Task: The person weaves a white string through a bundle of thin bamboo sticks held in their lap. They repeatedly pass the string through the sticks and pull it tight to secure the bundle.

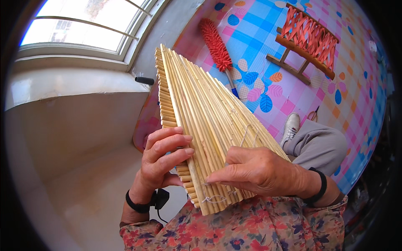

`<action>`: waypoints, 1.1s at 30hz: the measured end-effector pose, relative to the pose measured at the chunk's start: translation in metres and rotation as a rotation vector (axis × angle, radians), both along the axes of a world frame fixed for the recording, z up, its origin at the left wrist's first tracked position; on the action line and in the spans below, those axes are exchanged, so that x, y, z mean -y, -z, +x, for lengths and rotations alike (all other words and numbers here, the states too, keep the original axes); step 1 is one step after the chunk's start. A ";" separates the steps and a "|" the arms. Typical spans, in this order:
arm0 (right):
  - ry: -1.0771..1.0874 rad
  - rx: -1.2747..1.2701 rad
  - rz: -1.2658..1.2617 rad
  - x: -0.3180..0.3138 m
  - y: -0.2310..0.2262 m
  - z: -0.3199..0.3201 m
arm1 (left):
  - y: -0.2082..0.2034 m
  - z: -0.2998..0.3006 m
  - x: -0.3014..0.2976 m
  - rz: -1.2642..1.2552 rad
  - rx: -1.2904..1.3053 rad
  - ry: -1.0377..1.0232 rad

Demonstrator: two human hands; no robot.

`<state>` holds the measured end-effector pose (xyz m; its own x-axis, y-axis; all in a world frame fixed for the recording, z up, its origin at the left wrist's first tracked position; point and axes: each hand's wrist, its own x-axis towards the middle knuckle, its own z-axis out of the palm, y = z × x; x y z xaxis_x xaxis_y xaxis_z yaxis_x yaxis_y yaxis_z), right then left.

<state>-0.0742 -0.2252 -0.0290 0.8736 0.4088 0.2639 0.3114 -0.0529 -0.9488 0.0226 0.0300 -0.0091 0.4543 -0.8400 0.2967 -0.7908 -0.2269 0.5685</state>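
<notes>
A stiff mat of straw-coloured reed stalks (201, 113) lies across my lap and rises away from me, with a second layer of stalk ends showing along its left side. My left hand (165, 157) grips that left edge, fingers on top and thumb underneath. Over the near part of the mat, my right hand (261, 171) is closed in a pinch on what looks like a thin needle (206, 183), mostly hidden by the fingers. Pale thread (248, 131) loops up beyond the right hand. Knotted thread (214, 199) crosses the stalks close to the near end.
Beyond the mat, a red fluffy duster (217, 46) lies on the patterned floor covering (259, 25). A wooden folding stool (307, 46) with red woven straps lies at the far right. Scissors (313, 113) rest by my shoe (291, 127). A wall and barred window (88, 29) stand left.
</notes>
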 end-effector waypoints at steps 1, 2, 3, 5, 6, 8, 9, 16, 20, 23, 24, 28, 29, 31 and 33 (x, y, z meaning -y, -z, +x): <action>0.006 0.010 0.000 0.000 0.001 0.000 | 0.000 0.000 0.000 -0.001 -0.001 0.001; 0.012 0.019 0.001 0.000 0.001 0.000 | 0.000 0.000 0.000 -0.002 -0.002 0.003; 0.005 0.019 0.000 0.000 0.001 0.001 | 0.001 0.000 0.000 -0.003 -0.001 0.002; -0.009 0.018 -0.002 0.001 0.002 0.001 | 0.000 -0.001 0.000 -0.002 -0.003 0.000; -0.014 0.019 -0.003 0.001 0.002 0.002 | 0.000 -0.001 0.001 -0.003 -0.004 -0.001; -0.026 0.020 -0.007 0.001 0.001 0.002 | 0.000 -0.001 0.001 -0.007 -0.001 0.005; -0.028 0.023 -0.019 0.002 0.000 0.003 | 0.000 -0.001 0.001 -0.009 0.002 0.006; -0.098 -0.010 -0.219 0.015 -0.034 0.008 | 0.000 0.004 0.006 -0.026 -0.025 0.066; -0.137 0.019 -0.412 0.018 -0.059 0.016 | 0.002 0.007 0.012 -0.039 -0.013 0.098; -0.136 0.043 -0.537 0.018 -0.075 0.021 | -0.003 0.014 0.022 -0.113 0.009 0.127; -0.138 0.051 -0.570 0.019 -0.080 0.024 | -0.002 0.016 0.026 -0.139 0.018 0.133; -0.104 0.029 -0.744 0.024 -0.098 0.030 | 0.006 0.028 0.041 -0.223 0.027 0.170; -0.095 0.019 -0.759 0.026 -0.100 0.033 | 0.008 0.031 0.047 -0.236 0.034 0.188; -0.065 -0.023 -0.786 0.033 -0.102 0.033 | 0.009 0.036 0.056 -0.283 0.046 0.212; -0.044 -0.017 -0.780 0.045 -0.099 0.036 | 0.011 0.044 0.070 -0.315 0.046 0.229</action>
